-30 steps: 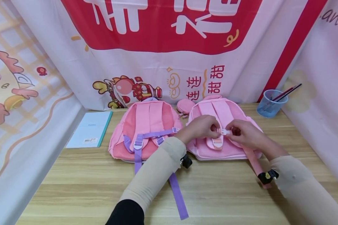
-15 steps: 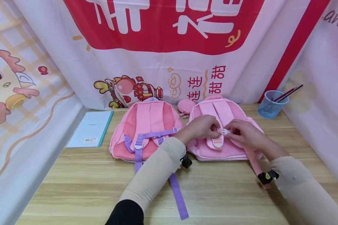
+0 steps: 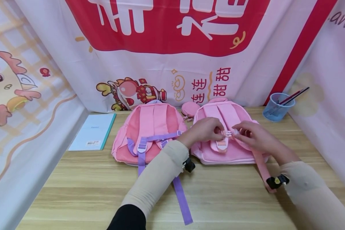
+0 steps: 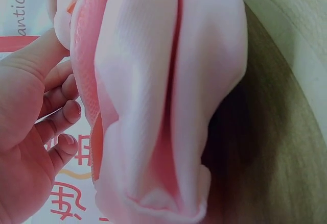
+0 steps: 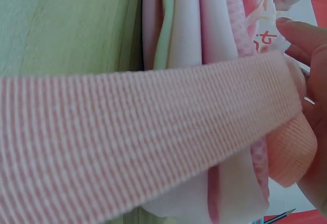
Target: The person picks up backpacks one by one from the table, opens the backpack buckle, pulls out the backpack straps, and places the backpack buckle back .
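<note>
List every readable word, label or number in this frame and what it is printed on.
"连连甜甜": red characters on the back banner.
"anti": cut-off script on the right banner.
Large white characters on the banner's red panel: cropped, unreadable.
Notebook title and barcode label: too small to read.

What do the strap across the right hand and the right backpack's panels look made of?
Strap: woven webbing, likely nylon or polyester, matte; the ribbed weave shows plainly. Backpack: soft pink fabric, probably plush or fine knit; the left wrist view shows a fine texture with padded folds.
</note>
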Demonstrator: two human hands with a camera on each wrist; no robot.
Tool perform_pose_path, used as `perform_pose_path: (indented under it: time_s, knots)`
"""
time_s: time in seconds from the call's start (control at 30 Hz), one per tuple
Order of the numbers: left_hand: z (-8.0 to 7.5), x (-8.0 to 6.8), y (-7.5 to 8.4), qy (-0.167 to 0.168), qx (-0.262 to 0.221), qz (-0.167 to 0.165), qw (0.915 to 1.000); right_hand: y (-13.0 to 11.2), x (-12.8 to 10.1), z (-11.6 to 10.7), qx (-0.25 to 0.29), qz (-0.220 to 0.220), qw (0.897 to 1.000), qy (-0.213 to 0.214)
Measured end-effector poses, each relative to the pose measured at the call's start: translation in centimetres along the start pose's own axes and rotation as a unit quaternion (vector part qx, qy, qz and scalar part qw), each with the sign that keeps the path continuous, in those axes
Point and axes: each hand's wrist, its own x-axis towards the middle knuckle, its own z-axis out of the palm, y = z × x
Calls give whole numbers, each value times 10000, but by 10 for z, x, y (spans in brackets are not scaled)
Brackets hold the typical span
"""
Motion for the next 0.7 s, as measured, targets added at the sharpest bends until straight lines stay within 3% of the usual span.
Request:
perform_pose_path:
  time_s: [0.2, 0.5, 0.7]
  knots:
    - [0, 0, 0, 33, -80, -57, 9999, 4, -4, -5, 220, 268, 9994, 93]
    - [0, -2, -1, 25, -112, -55, 9999, 13, -9, -10, 719, 580, 9957, -97]
    - [-2, -3, -1, 44, -128, -20, 9999, 14, -10, -12, 381, 475, 9981, -122]
